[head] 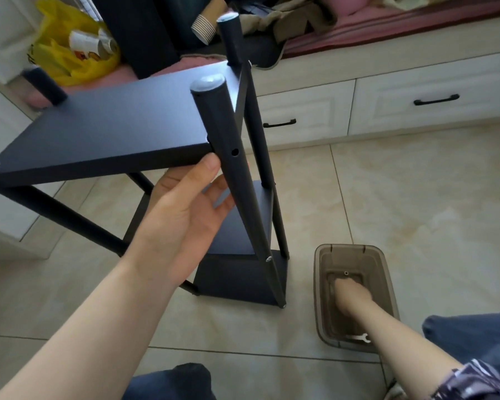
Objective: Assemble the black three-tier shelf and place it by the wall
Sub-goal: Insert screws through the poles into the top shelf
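Two hands divided the work. The fingers [214, 183] of the left hand [191, 203] curled behind the near post [240, 186] of the black three-tier shelf [113, 131], thumb pressed to the edge of its uppermost board. The right hand [350, 293] reached down into a brown plastic bin [318, 284] on the tiled floor [416, 197]; whether its fingers had closed on anything could not be told.

The shelf stood on the floor just beside the bin, its capped post ends uppermost. A hole [235, 152] in the held post, level with that board, showed no screw, though a screw [269, 258] sat in the same post lower down.

The likeliest trouble lay there. With that joint seemingly unfastened and only one hand steadying the frame, the board could slip out of line, or the whole shelf could tip, while attention went to the bin. A small part lifted out might also be dropped and roll away across the tiles.

A white wrench [358, 338] lay at the bin's near end. Behind stood a cream cabinet of drawers [430, 99] under a pink cushion [387, 27]. A yellow bag [70, 53] and clothing lay strewn on top, crowding the shelf's far side. The wall meant for the shelf could not be identified.
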`<action>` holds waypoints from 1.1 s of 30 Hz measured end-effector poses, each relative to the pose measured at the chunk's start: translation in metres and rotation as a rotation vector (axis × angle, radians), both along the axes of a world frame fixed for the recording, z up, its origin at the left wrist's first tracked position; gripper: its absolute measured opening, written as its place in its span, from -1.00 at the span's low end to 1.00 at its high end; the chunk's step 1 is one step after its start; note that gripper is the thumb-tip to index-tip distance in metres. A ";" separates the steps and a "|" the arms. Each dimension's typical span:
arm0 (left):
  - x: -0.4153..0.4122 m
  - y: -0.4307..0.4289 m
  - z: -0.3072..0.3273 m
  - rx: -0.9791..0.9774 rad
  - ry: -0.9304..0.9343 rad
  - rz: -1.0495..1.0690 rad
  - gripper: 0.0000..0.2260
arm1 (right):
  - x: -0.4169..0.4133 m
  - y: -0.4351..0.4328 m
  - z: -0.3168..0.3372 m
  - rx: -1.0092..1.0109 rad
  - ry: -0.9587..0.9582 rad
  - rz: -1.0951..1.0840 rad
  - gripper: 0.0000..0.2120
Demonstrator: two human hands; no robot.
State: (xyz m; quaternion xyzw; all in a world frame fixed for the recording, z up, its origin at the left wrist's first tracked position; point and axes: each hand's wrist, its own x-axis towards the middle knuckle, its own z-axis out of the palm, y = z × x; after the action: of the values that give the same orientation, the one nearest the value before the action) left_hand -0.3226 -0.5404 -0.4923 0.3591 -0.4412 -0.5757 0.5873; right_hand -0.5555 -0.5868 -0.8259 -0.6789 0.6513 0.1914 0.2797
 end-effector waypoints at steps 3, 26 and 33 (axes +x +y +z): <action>-0.002 0.001 0.002 0.006 0.000 0.017 -0.81 | 0.009 -0.010 0.032 0.123 -0.014 0.070 -0.71; -0.006 0.005 0.009 0.108 0.043 0.088 -0.58 | 0.031 0.014 0.374 -0.391 -1.293 0.240 -0.79; 0.000 -0.002 0.008 0.038 0.074 0.087 -0.78 | 0.035 0.022 0.379 -0.539 -1.426 0.167 -0.78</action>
State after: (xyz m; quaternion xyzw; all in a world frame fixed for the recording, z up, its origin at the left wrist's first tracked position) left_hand -0.3229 -0.5426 -0.4844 0.3674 -0.3920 -0.5710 0.6208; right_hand -0.5204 -0.5651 -0.4465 -0.7300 0.2838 -0.4377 0.4416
